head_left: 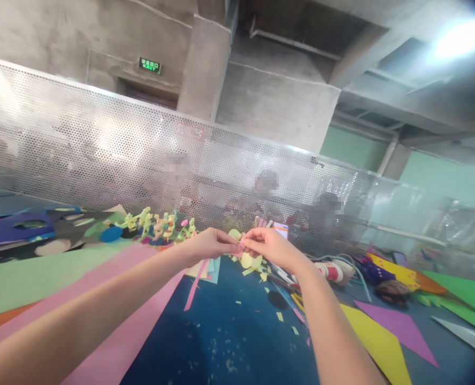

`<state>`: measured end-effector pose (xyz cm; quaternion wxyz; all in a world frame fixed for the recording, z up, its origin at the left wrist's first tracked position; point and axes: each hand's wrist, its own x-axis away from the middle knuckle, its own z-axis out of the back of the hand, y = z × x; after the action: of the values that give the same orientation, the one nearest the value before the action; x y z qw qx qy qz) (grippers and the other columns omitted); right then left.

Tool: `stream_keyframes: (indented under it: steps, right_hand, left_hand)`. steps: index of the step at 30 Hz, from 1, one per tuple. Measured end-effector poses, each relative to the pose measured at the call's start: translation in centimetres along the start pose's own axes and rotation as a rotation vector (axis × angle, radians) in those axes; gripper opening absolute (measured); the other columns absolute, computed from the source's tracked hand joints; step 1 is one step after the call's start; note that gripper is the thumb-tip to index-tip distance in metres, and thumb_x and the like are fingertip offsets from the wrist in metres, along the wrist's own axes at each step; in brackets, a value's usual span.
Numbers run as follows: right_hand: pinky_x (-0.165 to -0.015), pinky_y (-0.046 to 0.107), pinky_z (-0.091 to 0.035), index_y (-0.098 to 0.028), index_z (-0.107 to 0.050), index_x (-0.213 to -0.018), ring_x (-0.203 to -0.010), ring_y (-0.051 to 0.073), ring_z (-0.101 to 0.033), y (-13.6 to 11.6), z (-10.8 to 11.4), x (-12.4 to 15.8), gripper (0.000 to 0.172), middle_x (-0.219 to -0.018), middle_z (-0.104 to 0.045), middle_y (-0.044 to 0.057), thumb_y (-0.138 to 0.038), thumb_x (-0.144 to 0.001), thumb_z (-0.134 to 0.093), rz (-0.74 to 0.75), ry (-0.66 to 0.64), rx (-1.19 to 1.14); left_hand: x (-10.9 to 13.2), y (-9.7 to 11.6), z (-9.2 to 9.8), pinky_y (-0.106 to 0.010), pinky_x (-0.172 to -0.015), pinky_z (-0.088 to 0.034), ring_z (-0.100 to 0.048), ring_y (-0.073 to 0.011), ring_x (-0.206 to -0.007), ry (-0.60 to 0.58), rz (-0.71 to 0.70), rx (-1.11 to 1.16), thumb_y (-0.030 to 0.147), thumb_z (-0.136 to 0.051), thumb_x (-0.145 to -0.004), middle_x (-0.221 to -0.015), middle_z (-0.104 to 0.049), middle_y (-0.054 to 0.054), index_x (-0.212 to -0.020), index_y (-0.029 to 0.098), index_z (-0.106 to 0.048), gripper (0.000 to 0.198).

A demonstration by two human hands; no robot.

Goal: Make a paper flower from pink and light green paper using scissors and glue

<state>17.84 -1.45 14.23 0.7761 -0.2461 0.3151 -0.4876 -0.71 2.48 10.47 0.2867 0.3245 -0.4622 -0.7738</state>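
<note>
Both my arms reach forward over a blue work surface (pixel 229 331). My left hand (pixel 210 244) and my right hand (pixel 270 247) meet fingertip to fingertip, both pinched on a small pink paper piece (pixel 240 246). A long pink paper strip (pixel 194 286) hangs down from below my left hand. Pale yellow paper circles (pixel 249 260) lie just under the hands, and another yellow bit (pixel 235 233) shows above them.
Large sheets of pink (pixel 113 321), green (pixel 40 278), yellow (pixel 377 337) and purple (pixel 398 326) paper lie about. Small folded paper figures (pixel 157 224) stand at the back left. A perforated metal screen (pixel 141 155) runs across; people sit behind it. A tape roll (pixel 332 271) lies right.
</note>
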Motion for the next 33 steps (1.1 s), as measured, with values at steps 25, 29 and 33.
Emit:
stream_keyframes:
  steps: [25,29,33]
  right_hand:
    - [-0.062,0.025,-0.047,-0.017,-0.060,-0.075,-0.062,0.012,-0.059,0.7,-0.3,-0.3,0.013,-0.067,-0.063,0.003,-0.028,-0.081,-0.058,-0.027,-0.034,-0.035]
    - [-0.062,0.025,-0.047,-0.017,-0.059,-0.074,-0.062,0.012,-0.059,0.7,-0.2,-0.2,0.012,-0.067,-0.064,0.002,-0.026,-0.082,-0.056,-0.037,-0.033,-0.048]
    - [-0.063,0.024,-0.047,-0.017,-0.058,-0.073,-0.063,0.012,-0.060,0.8,-0.3,-0.4,0.013,-0.069,-0.064,0.003,-0.025,-0.083,-0.053,-0.051,-0.052,-0.086]
  left_hand:
    - [-0.4,-0.4,0.2,-0.023,-0.045,-0.015,-0.034,-0.0066,-0.053,0.006,0.059,0.039,0.042,-0.071,-0.063,-0.082,-0.062,-0.003,-0.090,0.018,-0.066,0.037]
    - [-0.2,0.1,0.2,-0.022,-0.047,-0.020,-0.038,-0.0076,-0.057,-0.010,0.045,0.050,0.041,-0.069,-0.064,-0.084,-0.063,-0.003,-0.089,0.018,-0.067,0.033]
    - [-0.1,0.2,0.3,-0.022,-0.049,-0.022,-0.042,-0.0085,-0.060,-0.020,0.035,0.065,0.038,-0.070,-0.064,-0.083,-0.063,-0.003,-0.089,0.019,-0.066,0.032]
